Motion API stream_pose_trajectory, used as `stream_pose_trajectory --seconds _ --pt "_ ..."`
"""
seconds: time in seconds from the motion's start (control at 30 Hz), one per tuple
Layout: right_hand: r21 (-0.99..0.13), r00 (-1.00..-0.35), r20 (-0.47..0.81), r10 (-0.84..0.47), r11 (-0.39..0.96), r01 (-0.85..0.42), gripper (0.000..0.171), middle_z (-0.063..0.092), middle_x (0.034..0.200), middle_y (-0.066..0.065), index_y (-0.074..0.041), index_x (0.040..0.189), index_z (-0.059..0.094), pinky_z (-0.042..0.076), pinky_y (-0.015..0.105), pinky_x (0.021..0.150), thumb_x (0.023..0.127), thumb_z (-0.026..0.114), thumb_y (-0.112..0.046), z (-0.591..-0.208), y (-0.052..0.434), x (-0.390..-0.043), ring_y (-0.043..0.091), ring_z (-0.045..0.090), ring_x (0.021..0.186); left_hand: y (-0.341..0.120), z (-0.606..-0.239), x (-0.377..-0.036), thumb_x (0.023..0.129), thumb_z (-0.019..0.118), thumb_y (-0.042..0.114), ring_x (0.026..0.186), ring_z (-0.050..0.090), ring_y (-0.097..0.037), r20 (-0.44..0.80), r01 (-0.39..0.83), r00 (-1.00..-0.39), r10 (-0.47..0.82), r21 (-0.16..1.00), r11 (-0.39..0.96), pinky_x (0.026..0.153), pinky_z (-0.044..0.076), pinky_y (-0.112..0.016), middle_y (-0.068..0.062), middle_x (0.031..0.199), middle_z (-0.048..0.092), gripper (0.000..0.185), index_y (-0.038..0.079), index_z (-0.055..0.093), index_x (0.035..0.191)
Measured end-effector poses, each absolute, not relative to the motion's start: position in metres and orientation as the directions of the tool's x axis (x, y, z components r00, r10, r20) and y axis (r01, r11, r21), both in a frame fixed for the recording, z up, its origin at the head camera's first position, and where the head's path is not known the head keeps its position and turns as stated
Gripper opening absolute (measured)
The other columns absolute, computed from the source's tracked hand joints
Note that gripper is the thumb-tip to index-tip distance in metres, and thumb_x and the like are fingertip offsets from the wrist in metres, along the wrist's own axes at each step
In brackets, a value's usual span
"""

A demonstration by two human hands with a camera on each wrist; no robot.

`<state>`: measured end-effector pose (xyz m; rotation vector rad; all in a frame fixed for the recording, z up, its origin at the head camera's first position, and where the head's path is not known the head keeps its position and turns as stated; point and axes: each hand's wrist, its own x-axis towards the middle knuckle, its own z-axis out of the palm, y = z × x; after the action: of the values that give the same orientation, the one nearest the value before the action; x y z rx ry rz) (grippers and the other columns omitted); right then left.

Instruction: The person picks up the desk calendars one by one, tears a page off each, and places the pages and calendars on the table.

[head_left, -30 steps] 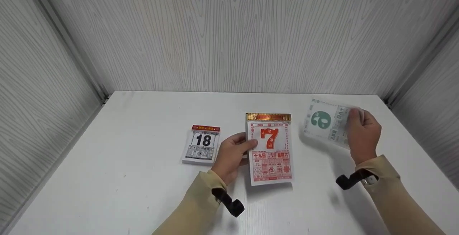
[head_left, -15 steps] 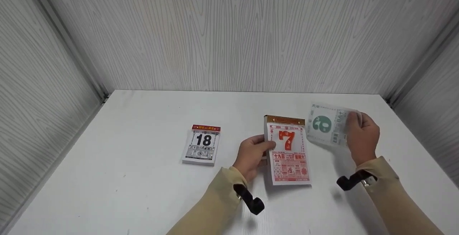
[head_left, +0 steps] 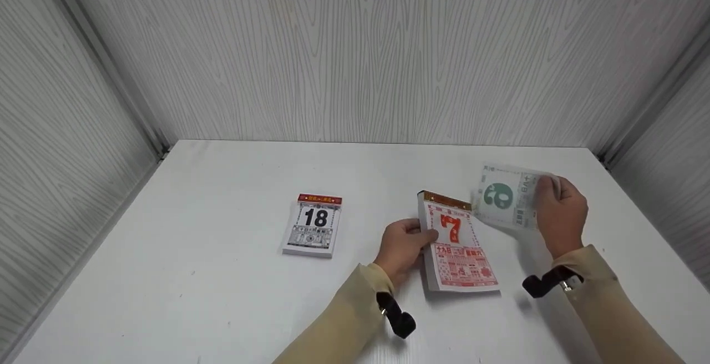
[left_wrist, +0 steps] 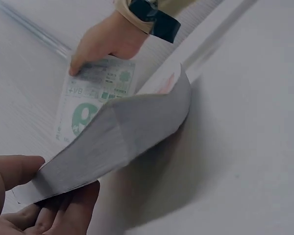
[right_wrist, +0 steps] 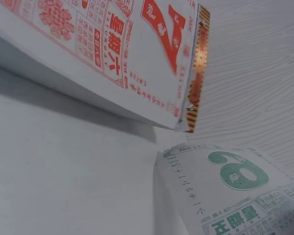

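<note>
A thick tear-off calendar (head_left: 463, 261) with a red 7 and a gold binding strip is in my left hand (head_left: 402, 246), thumb on its face and fingers behind the left edge. It tilts above the table, and its page stack (left_wrist: 122, 134) bows in the left wrist view. My right hand (head_left: 564, 214) pinches a thin loose calendar sheet (head_left: 499, 195) with a green 6 by one end. The print shows through mirrored, and its ragged edge lies close to the calendar's bound end (right_wrist: 197, 73) in the right wrist view.
A smaller tear-off calendar (head_left: 313, 225) with a black 18 and a red strip lies on the white table (head_left: 194, 242), left of my hands. Wood-grain panels rise behind (head_left: 355, 53) and at both sides.
My left hand has carried the calendar to the right, towards the loose sheet, and turned it to a steeper tilt. The right hand and sheet have barely moved, dipping slightly.
</note>
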<state>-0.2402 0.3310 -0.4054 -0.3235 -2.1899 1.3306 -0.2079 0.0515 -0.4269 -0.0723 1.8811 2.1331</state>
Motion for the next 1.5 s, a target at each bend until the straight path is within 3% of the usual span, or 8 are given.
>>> stream_pose_trajectory --seconds 0.23,0.37,0.53,0.83,0.97,1.17,1.33,1.5 --pt "-0.86 -0.838 0.32 0.442 0.507 -0.062 0.048 0.071 0.082 -0.008 -0.004 0.117 0.072 0.05 0.016 0.057 0.107 0.049 -0.046 -0.406 0.33 -0.239 0.007 0.067 0.066 0.044 -0.428 -0.213 0.092 0.074 0.012 0.115 0.064 -0.02 -0.113 -0.058 -0.974 0.196 0.962 0.268 0.104 0.051 -0.04 -0.008 0.128 0.065 0.078 0.01 0.035 0.16" --pt "-0.849 -0.839 0.327 0.435 0.525 -0.058 0.048 0.07 0.083 -0.009 -0.004 0.119 0.072 0.05 0.016 0.059 0.107 0.049 -0.045 -0.406 0.33 -0.237 0.006 0.066 0.067 0.04 -0.426 -0.215 0.09 0.075 0.011 0.135 0.051 -0.025 -0.077 0.015 -0.968 0.238 0.931 0.364 0.119 0.036 -0.044 -0.011 0.147 0.05 0.079 0.009 0.037 0.159" --pt "-0.841 -0.834 0.341 0.434 0.537 -0.064 0.048 0.069 0.085 -0.01 -0.004 0.122 0.071 0.05 0.015 0.06 0.107 0.049 -0.044 -0.405 0.335 -0.236 0.005 0.066 0.068 0.04 -0.426 -0.213 0.086 0.08 0.011 0.132 0.049 -0.025 -0.104 0.039 -0.962 0.252 0.862 0.505 0.12 0.036 -0.042 -0.013 0.15 0.043 0.09 0.014 0.032 0.162" --pt "-0.798 -0.833 0.39 0.393 0.595 -0.094 0.046 0.073 0.094 0.0 -0.006 0.124 0.072 0.049 0.013 0.061 0.107 0.052 -0.044 -0.402 0.34 -0.236 0.003 0.066 0.068 0.038 -0.423 -0.199 0.09 0.078 0.027 0.142 0.04 -0.031 -0.071 0.16 -0.954 0.291 0.699 0.696 0.117 0.04 -0.044 -0.014 0.158 0.04 0.063 0.01 0.058 0.147" --pt "-0.77 -0.823 0.438 0.362 0.624 -0.136 0.045 0.074 0.108 0.013 -0.008 0.128 0.071 0.049 0.01 0.067 0.107 0.052 -0.043 -0.4 0.339 -0.234 0.001 0.066 0.072 0.035 -0.421 -0.192 0.085 0.082 0.037 0.149 0.034 -0.031 -0.035 0.266 -0.93 0.367 0.624 0.735 0.119 0.037 -0.044 -0.011 0.166 0.031 0.068 0.014 0.061 0.145" --pt "-0.642 -0.751 0.618 0.233 0.701 -0.31 0.036 0.076 0.112 0.016 -0.006 0.126 0.073 0.047 0.007 0.07 0.107 0.056 -0.03 -0.398 0.333 -0.231 0.004 0.069 0.082 0.036 -0.42 -0.185 0.082 0.085 0.046 0.143 0.045 -0.032 -0.062 0.363 -0.888 0.456 0.513 0.778 0.116 0.041 -0.045 -0.009 0.162 0.041 0.07 0.02 0.063 0.143" --pt "-0.365 -0.725 0.688 -0.031 0.848 -0.384 0.029 0.074 0.118 0.017 -0.005 0.13 0.072 0.056 0.031 0.078 0.102 0.063 -0.007 -0.407 0.331 -0.229 0.031 0.072 0.098 0.037 -0.42 -0.183 0.084 0.084 0.046 0.143 0.047 -0.033 -0.073 0.367 -0.888 0.455 0.486 0.793 0.115 0.041 -0.047 -0.01 0.162 0.042 0.07 0.019 0.062 0.144" --pt "-0.162 -0.77 0.573 -0.281 0.882 -0.443 0.04 0.073 0.12 0.015 -0.006 0.13 0.071 0.057 0.053 0.087 0.091 0.073 0.004 -0.416 0.335 -0.224 0.035 0.07 0.11 0.037 -0.42 -0.183 0.083 0.084 0.046 0.143 0.047 -0.034 -0.07 0.37 -0.888 0.454 0.474 0.799 0.115 0.042 -0.047 -0.011 0.163 0.04 0.07 0.019 0.062 0.144"
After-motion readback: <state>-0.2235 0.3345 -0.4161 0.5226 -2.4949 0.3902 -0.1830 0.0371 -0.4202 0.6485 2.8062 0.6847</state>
